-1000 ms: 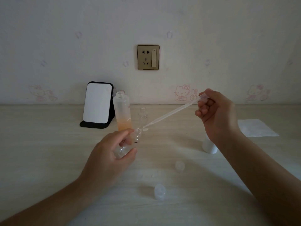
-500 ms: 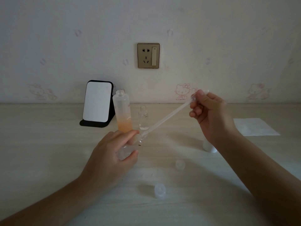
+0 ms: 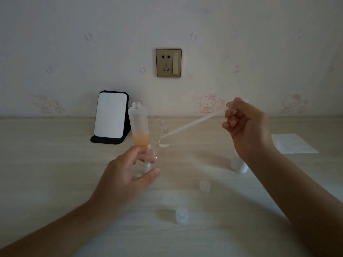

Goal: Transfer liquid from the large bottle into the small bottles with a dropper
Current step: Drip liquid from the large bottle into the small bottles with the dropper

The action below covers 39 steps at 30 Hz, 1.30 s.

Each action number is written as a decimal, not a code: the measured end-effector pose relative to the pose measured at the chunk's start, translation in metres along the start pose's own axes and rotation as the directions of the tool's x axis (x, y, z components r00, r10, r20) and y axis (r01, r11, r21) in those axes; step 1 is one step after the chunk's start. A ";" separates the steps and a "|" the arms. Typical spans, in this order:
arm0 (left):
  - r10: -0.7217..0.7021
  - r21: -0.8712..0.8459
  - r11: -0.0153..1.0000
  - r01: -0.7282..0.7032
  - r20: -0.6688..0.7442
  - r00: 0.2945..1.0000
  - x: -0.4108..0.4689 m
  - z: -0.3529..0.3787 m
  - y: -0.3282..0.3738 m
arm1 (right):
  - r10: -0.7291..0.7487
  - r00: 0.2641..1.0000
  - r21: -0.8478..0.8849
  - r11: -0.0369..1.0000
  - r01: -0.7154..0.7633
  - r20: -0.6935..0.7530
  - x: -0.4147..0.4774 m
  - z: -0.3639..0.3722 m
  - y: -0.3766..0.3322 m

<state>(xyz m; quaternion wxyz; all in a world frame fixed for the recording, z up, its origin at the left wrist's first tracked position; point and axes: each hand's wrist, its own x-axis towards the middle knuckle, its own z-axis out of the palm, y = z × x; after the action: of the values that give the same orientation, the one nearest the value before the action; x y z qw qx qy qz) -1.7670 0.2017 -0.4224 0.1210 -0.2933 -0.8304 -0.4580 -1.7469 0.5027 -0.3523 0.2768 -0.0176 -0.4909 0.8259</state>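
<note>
The large frosted bottle (image 3: 139, 125) stands uncapped at table centre with orange liquid in its bottom. My left hand (image 3: 128, 173) grips a small clear bottle (image 3: 150, 158) in front of it, mouth upward. My right hand (image 3: 245, 125) pinches the bulb end of a long clear dropper (image 3: 193, 123). The dropper slants down to the left, and its tip hangs above and to the right of the held bottle's mouth, apart from it. A second small clear bottle (image 3: 163, 134) stands on the table behind the dropper tip.
A black-framed mirror (image 3: 111, 115) leans at the back left. A white cap (image 3: 239, 164) stands partly hidden behind my right wrist. Two small clear caps (image 3: 205, 186) (image 3: 181, 215) lie in front. White paper (image 3: 291, 143) lies at the right. A wall socket (image 3: 168, 62) is above.
The dropper tip was at the held bottle's mouth half a second ago; my right hand has since lifted and pulled it back to the right. My left hand has barely moved.
</note>
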 end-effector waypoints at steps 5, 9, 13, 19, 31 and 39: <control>-0.010 -0.022 1.000 0.014 0.197 0.980 -0.004 0.001 0.005 | 0.021 1.000 -0.010 1.000 -0.022 -0.016 -0.001 0.001 0.002; 0.009 -0.007 1.000 -0.008 0.196 0.981 -0.004 0.002 0.005 | 0.016 1.000 -0.029 0.999 -0.016 -0.013 -0.001 0.001 0.003; 0.103 -0.140 0.985 -0.099 0.025 0.994 -0.003 -0.005 0.001 | 0.003 1.000 -0.040 0.999 -0.004 -0.018 0.000 0.000 0.004; -0.060 -0.336 0.940 -0.059 -0.333 0.941 0.038 -0.023 -0.025 | 0.000 0.999 -0.053 0.999 -0.002 -0.034 0.001 -0.003 0.005; -0.099 -0.298 0.950 0.092 -0.010 0.995 0.069 0.004 -0.050 | -0.002 0.998 -0.084 0.996 -0.003 -0.063 0.006 -0.005 0.009; -0.057 -0.076 0.996 0.046 -0.161 0.985 0.064 0.002 -0.049 | 0.015 0.996 0.029 0.999 -0.013 -0.087 0.002 -0.002 -0.003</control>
<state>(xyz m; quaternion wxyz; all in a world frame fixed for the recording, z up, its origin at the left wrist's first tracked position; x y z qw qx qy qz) -1.8476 0.2077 -0.4274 0.1658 -0.2375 -0.8079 -0.5132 -1.7463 0.5063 -0.3502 0.2924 -0.0530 -0.4663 0.8332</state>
